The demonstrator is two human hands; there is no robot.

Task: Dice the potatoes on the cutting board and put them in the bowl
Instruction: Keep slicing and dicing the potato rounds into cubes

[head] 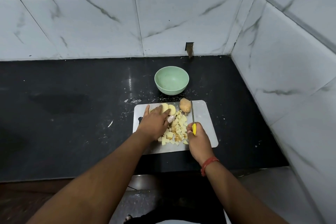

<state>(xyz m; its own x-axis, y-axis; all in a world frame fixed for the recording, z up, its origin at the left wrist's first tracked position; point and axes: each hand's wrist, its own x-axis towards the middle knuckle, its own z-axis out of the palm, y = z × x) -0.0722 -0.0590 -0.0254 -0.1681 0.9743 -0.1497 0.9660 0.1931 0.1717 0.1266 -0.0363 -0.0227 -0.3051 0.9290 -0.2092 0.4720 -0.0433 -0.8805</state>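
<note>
A grey cutting board (203, 114) lies on the black counter. A pile of diced potato (177, 131) covers its middle. Potato slices (168, 108) lie at the board's far left, and my left hand (154, 123) rests over them with fingers stretched flat; one finger has a bandage. A whole unpeeled potato (185, 107) sits at the far edge. My right hand (197, 139) grips the yellow handle of a knife (193, 116), whose blade points away beside the whole potato. The green bowl (171, 80) stands behind the board with nothing in it.
The black counter (72, 105) ends at tiled walls behind and to the right. Small potato scraps and a peel sliver (110, 123) lie left of the board. The counter's front edge runs just below the board.
</note>
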